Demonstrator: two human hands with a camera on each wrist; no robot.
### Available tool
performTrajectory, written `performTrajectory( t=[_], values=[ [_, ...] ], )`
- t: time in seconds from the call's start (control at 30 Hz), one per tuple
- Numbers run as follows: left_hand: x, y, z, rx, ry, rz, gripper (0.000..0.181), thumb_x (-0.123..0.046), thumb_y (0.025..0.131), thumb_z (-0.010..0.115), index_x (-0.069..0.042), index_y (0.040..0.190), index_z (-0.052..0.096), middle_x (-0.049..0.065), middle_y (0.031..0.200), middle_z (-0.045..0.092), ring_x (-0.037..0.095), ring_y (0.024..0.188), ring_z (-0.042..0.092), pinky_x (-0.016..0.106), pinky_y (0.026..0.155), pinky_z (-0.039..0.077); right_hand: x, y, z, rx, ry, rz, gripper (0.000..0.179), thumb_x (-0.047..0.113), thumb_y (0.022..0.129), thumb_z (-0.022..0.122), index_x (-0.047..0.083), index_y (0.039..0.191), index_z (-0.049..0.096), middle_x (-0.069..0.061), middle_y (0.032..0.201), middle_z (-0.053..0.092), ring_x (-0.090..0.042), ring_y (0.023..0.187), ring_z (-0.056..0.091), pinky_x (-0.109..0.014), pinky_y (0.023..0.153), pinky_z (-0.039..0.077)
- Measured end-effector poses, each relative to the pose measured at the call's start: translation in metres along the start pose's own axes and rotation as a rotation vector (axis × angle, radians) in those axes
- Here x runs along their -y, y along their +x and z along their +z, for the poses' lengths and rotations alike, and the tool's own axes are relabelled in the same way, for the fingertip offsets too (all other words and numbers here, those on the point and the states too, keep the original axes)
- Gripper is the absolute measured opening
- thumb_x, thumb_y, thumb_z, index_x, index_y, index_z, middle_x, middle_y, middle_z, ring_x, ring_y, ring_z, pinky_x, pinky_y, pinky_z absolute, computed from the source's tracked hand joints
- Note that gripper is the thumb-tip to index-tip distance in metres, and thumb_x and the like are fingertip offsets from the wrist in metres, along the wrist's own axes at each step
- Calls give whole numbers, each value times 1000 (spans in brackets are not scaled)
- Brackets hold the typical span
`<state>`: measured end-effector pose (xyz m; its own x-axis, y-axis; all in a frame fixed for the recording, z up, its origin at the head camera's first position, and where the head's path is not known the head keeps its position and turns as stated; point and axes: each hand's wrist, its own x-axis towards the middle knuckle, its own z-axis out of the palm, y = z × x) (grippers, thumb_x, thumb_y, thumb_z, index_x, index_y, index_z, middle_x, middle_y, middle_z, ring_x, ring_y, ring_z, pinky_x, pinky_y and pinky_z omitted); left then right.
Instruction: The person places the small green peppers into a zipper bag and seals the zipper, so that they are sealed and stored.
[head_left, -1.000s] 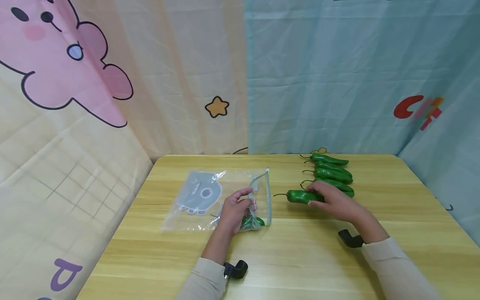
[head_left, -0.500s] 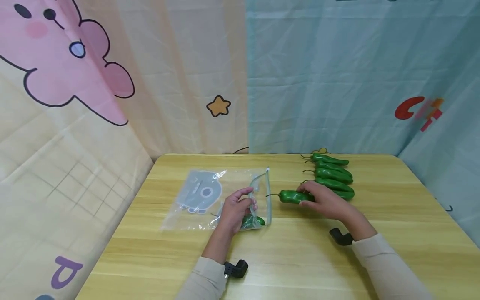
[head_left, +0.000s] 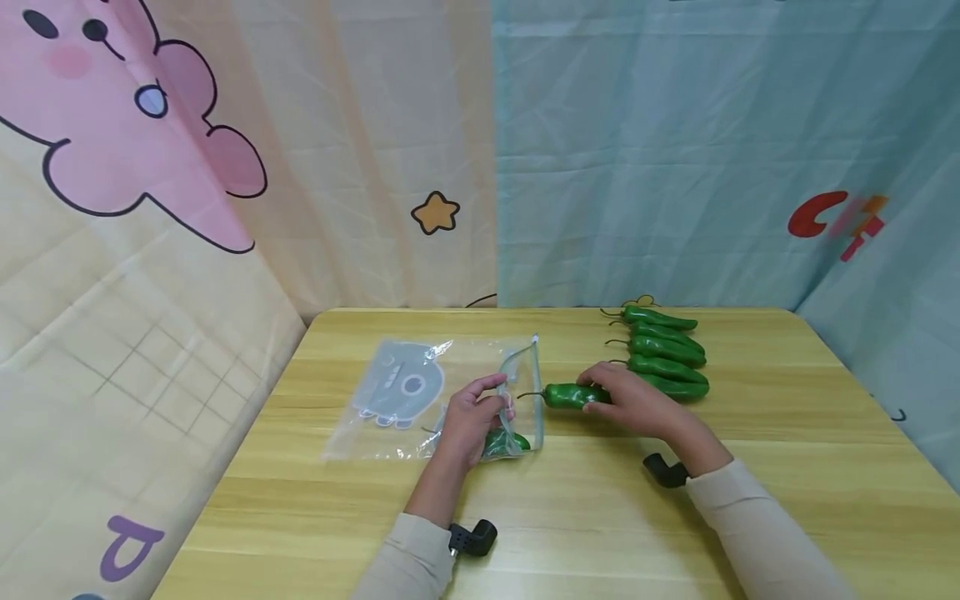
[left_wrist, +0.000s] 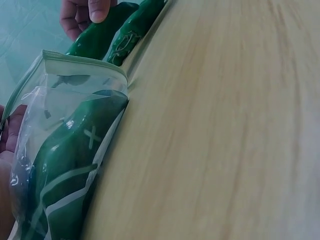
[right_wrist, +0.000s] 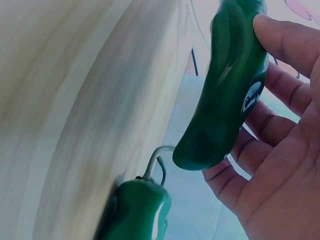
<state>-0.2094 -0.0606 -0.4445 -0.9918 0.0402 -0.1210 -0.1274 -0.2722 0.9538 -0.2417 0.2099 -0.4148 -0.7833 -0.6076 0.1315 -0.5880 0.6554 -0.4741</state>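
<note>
A clear zip bag (head_left: 472,358) with a grey cartoon print lies on the table, its mouth facing right. My left hand (head_left: 467,421) pinches the upper edge of that mouth and holds it apart. Inside, near the opening, is one green pepper (left_wrist: 75,145), seen through the plastic in the left wrist view. My right hand (head_left: 630,400) grips a second green pepper (head_left: 564,396) between thumb and fingers, stem pointing left at the bag's mouth. In the right wrist view this held pepper (right_wrist: 225,85) shows a small round sticker.
Several more green peppers (head_left: 667,350) lie in a row at the back right of the wooden table (head_left: 570,533), stems to the left. Patterned curtains (head_left: 645,167) stand behind the table and along its sides.
My right hand has carried the pepper leftward from the row, bringing its stem to the bag's mouth. The left hand and the bag have stayed in place.
</note>
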Motion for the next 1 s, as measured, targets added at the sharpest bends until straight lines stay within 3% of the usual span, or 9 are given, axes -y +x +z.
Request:
performTrajectory(
  t=[0.27, 0.6, 0.9, 1.0],
  values=[
    [0, 1, 0, 17, -1, 2, 47, 7, 86, 59, 5, 133, 58, 15, 91, 64, 16, 70, 64, 26, 67, 57, 10, 10, 6, 22, -2, 3, 27, 18, 93, 71, 8, 117, 62, -1, 110, 60, -16, 95, 55, -40, 83, 51],
    [1, 0, -2, 16, -2, -7, 48, 6, 86, 58, 5, 134, 56, 31, 112, 59, 16, 70, 65, 27, 67, 58, 20, 22, 19, 47, -37, -35, 27, 19, 93, 70, 9, 117, 63, -2, 112, 60, -17, 97, 56, -40, 85, 52],
    [1, 0, -3, 14, 8, -4, 48, 5, 86, 59, 4, 134, 57, 16, 95, 65, 16, 69, 65, 27, 66, 58, 30, 33, 28, 82, -18, -41, 25, 21, 94, 69, 10, 116, 63, 1, 108, 60, -14, 93, 55, -37, 83, 52],
    [1, 1, -3, 14, 12, -12, 48, 4, 86, 60, 3, 134, 57, 16, 96, 65, 17, 70, 66, 28, 68, 59, 32, 36, 32, 101, 5, -44, 25, 19, 95, 68, 8, 117, 63, 0, 108, 59, -14, 93, 55, -37, 84, 51]
  ],
)
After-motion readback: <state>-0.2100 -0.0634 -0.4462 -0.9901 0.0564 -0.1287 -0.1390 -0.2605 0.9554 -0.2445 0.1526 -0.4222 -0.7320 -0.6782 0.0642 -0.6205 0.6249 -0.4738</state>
